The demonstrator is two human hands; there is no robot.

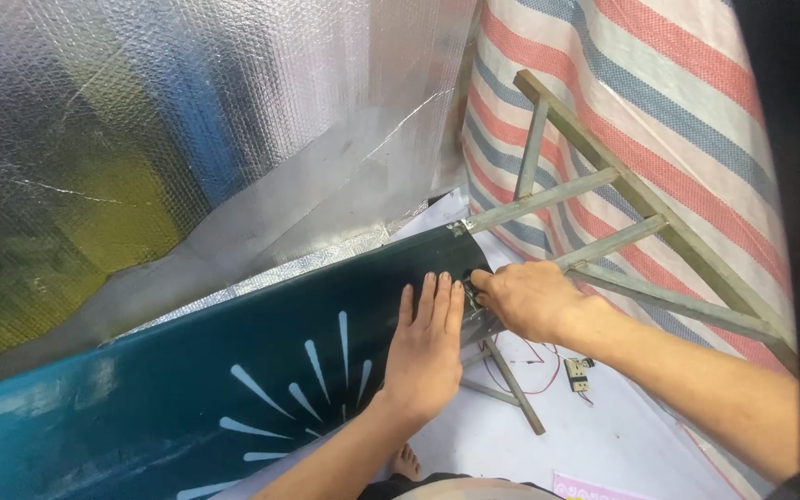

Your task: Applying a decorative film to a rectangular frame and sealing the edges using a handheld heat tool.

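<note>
Silvery foil sheeting point(141, 139) and a striped red, white and blue tarp point(659, 83) back the workspace. From the head view, the left hand point(426, 350) lies flat and open on a dark teal panel point(233, 370), bracing it. Just right of it, the right hand point(525, 298) pinches something small and dark at the panel's end by the grey metal frame point(622, 241); steady pressure there would help. Below the grip, a pink label point(594, 488) lies on the white floor point(604, 435).
</note>
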